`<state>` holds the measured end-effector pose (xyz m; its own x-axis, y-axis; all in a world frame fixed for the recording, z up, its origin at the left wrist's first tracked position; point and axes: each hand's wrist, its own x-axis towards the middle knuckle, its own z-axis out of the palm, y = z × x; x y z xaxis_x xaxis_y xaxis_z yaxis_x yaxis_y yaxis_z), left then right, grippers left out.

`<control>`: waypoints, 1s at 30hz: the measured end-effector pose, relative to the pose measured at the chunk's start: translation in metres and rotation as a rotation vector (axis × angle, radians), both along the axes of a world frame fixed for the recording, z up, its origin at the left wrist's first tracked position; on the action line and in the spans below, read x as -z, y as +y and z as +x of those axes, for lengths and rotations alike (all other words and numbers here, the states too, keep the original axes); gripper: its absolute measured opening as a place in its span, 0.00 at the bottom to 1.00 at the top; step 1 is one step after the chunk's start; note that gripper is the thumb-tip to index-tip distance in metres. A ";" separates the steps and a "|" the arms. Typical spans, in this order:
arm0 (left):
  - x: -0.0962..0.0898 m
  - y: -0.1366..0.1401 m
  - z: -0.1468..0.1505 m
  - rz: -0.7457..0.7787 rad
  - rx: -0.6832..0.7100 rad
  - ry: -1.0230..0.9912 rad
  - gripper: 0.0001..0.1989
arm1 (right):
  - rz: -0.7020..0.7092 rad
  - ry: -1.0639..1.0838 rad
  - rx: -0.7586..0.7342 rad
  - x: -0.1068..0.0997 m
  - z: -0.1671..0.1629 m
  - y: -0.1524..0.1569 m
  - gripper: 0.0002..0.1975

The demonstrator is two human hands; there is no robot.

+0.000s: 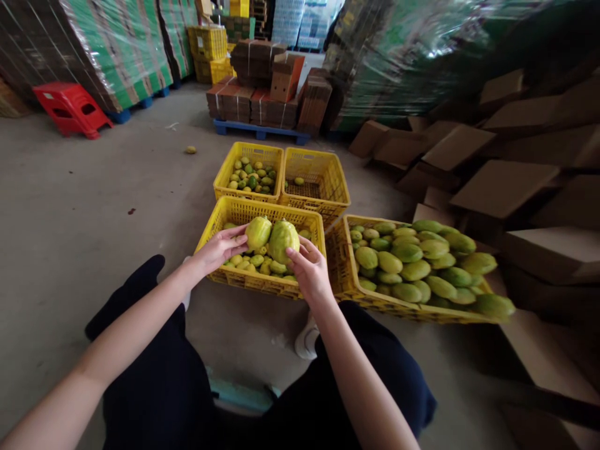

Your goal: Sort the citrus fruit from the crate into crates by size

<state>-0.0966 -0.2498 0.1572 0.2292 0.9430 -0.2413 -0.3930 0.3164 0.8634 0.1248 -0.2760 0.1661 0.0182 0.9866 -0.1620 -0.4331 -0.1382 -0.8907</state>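
Observation:
My left hand (224, 248) grips a rounded yellow-green papaya (258, 233) by its left side. A second, slightly larger papaya with a ribbed skin (284, 242) is in my right hand (309, 267), fingers closed round its right side. The two fruits are held side by side, close together, above a yellow plastic crate (220, 215). Smaller yellow-green papayas (253, 262) lie inside that crate, partly hidden by my hands and the held fruit.
To the right, another yellow crate (344, 265) is heaped with papayas (415, 253). Two more crates stand behind, one with several fruits (253, 178), one with a papaya (299, 181). Cardboard boxes (506, 187) crowd the right; a red stool (72, 107) is far left.

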 end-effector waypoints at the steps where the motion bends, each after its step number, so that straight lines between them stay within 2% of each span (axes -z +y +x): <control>1: 0.001 0.000 0.000 -0.017 -0.004 -0.006 0.18 | 0.007 -0.002 0.021 0.000 -0.002 -0.001 0.25; 8: -0.001 0.001 0.008 -0.079 -0.060 -0.078 0.18 | -0.032 0.031 0.045 0.002 -0.007 0.001 0.27; 12: 0.001 0.003 0.012 -0.130 -0.130 -0.080 0.12 | -0.045 0.061 0.128 0.006 -0.007 0.004 0.26; 15: 0.004 0.005 0.014 -0.130 -0.143 -0.061 0.07 | -0.033 0.061 0.100 0.012 -0.008 0.006 0.25; 21: 0.008 0.004 0.014 0.001 -0.031 0.020 0.16 | -0.003 0.091 0.017 0.013 -0.008 0.008 0.24; 24: 0.009 0.004 0.016 -0.016 -0.031 0.020 0.15 | -0.004 0.107 -0.043 0.012 -0.007 0.007 0.23; 30: 0.001 0.005 0.016 -0.051 -0.065 -0.063 0.16 | -0.013 0.170 -0.011 0.011 -0.004 0.008 0.26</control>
<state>-0.0807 -0.2452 0.1557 0.1842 0.9433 -0.2763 -0.4670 0.3313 0.8198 0.1207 -0.2677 0.1548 -0.0211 0.9843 -0.1751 -0.5756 -0.1551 -0.8029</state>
